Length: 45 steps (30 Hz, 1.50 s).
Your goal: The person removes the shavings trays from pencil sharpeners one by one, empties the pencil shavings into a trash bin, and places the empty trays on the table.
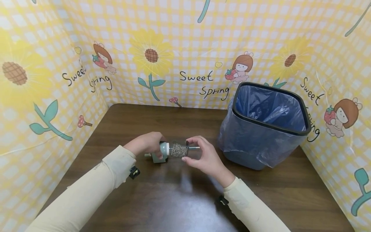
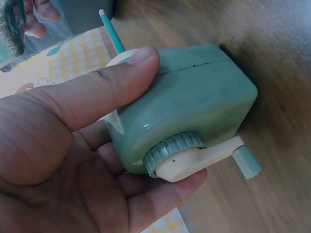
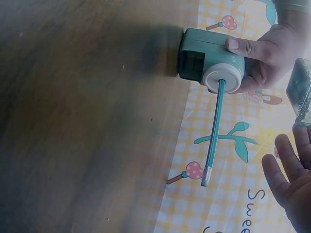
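My left hand (image 1: 149, 144) grips a green hand-crank pencil sharpener (image 2: 194, 92), thumb over its top near the white front ring. Its crank handle (image 2: 209, 160) sticks out at the back. A teal pencil (image 3: 215, 128) with a pale eraser end stands in the front hole. Below that hole, a dark slot (image 3: 192, 65) gapes in the body. Between thumb and fingers, my right hand (image 1: 206, 158) pinches a clear shavings drawer (image 1: 178, 150) packed with grey-brown shavings. In the head view the drawer overlaps the pencil, just right of the sharpener. Only part of the drawer shows in the right wrist view.
A blue bin (image 1: 246, 159) with a black rim and a clear plastic liner stands on the right of the brown wooden table (image 1: 174, 199). Patterned yellow checked cloth (image 1: 188, 48) walls in the back and both sides. Tiny crumbs dot the tabletop.
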Tool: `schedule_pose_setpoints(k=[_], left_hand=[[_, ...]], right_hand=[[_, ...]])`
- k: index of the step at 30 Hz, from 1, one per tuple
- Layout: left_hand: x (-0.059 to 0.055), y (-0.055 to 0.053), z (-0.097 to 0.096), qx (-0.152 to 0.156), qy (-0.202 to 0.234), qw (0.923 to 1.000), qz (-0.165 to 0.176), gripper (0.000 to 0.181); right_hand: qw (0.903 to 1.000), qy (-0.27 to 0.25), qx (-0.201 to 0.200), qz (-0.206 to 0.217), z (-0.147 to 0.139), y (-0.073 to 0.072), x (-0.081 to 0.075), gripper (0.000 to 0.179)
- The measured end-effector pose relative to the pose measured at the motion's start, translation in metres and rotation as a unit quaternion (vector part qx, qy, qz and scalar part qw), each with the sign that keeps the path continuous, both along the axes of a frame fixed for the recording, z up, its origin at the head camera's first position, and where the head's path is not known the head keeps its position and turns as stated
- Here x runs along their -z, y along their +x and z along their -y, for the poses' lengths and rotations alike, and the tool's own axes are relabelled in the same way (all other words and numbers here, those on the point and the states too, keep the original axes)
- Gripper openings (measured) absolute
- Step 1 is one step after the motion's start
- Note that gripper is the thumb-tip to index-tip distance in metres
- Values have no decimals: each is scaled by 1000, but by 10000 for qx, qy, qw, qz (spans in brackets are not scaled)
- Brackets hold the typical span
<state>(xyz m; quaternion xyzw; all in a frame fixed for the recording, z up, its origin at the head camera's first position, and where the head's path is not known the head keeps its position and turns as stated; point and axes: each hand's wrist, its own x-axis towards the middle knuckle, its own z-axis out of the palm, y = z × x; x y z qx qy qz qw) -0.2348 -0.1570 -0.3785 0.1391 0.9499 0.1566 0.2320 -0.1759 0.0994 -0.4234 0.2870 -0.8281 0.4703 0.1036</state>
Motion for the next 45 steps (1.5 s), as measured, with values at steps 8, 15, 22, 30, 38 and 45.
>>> schedule_pose_setpoints(k=[8,15,22,30,38,45], left_hand=[[3,-2,-2,33,63,10000,63,65],[1,-5,1,89,73,9999,30,67],[-1,-7,0,96,57,9999,71,66],[1,-9,1,259,-43,9996,-70,58],[2,-9,1,249,-69,9997,-45,60],[1,-9,1,167,-74,9998,37,64]], right_hand=[[9999,84,59,-55,-1,3,-2,58],[9999,68,7,-126,-1,-2,-6,57],[9998,101,-22,-162,1,-1,-12,55],[9994,79,-55,-322,1,-1,-15,55],[9995,33,-74,-317,1,-1,-21,55],[9995,40,2,-324,-1,-3,-21,57]])
